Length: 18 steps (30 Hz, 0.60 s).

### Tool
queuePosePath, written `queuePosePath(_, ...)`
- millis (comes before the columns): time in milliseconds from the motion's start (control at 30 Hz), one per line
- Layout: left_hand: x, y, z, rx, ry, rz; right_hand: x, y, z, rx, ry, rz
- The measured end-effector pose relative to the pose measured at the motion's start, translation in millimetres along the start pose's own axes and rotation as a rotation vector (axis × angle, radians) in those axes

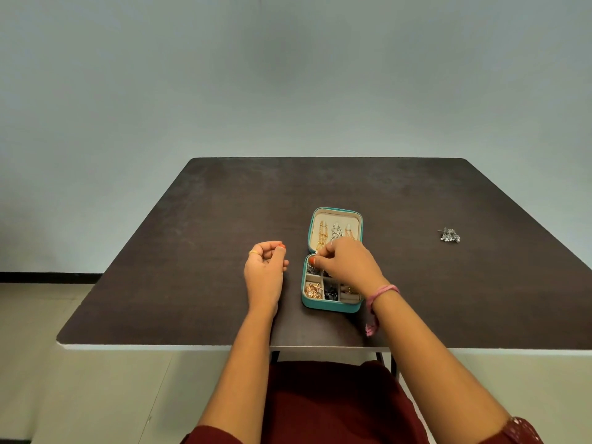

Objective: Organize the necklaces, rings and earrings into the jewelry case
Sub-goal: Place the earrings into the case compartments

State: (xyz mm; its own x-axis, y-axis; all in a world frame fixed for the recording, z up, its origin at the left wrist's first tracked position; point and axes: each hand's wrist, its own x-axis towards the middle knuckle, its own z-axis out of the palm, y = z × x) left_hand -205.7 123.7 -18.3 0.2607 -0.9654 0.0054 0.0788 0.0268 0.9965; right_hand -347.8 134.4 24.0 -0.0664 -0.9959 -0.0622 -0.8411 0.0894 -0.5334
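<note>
Two bare hands were in view above a dark table (198,219), whose right corner was cut off by the frame edge. At left, the left hand (264,269) rested on the tabletop beside the case, palm turned inward, its fingers loosely curled and holding nothing visible; a gold ring (253,252) sat on one finger. To its right, the teal jewelry case (330,307) lay open and flat, lid half away from the person, tray half nearer. Gold and silver necklaces (334,233) hung inside the lid, their lower ends hidden behind the right hand. The right hand (347,265) reached over the hinge and the tray's far-left compartment, thumb and forefinger pressed together on something too small to identify; whether it was an earring or a ring could not be told. This hand covered the tray's far compartments almost entirely. In the near row, gold earrings (313,290) filled the left compartment and dark pieces (331,293) the middle one; the right one was partly hidden by the wrist, which bore a pink thread band (381,294). Well apart at far right, a silver beaded piece (450,235) lay on the table, its type unclear.
</note>
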Motion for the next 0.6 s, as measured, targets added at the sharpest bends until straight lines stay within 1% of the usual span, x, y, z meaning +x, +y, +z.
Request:
queuePosePath(100, 0.1, -0.8, 0.2, 0.001, 0.005, 0.002, 3.1, -0.1, -3.5, -0.009, -0.061, -0.003)
queuePosePath(200, 0.9, -1.8, -0.2, -0.005, 0.006, 0.0, 4.5, 1.3, -3.2, -0.004, -0.071, -0.013)
queuePosePath(333, 1.2, -1.8, -0.5, -0.005, 0.009, -0.003, 7.0, 2.9, -1.2, 0.062, -0.019, -0.019)
queuePosePath(467, 1.3, -1.8, -0.7, -0.017, 0.009, -0.021, 6.7, 5.3, -1.7, 0.069, -0.011, -0.048)
queuePosePath(600, 4.8, -3.2, -1.8, -0.038, 0.029, -0.062, 3.8, 14.1, -13.7, 0.183, 0.072, -0.047)
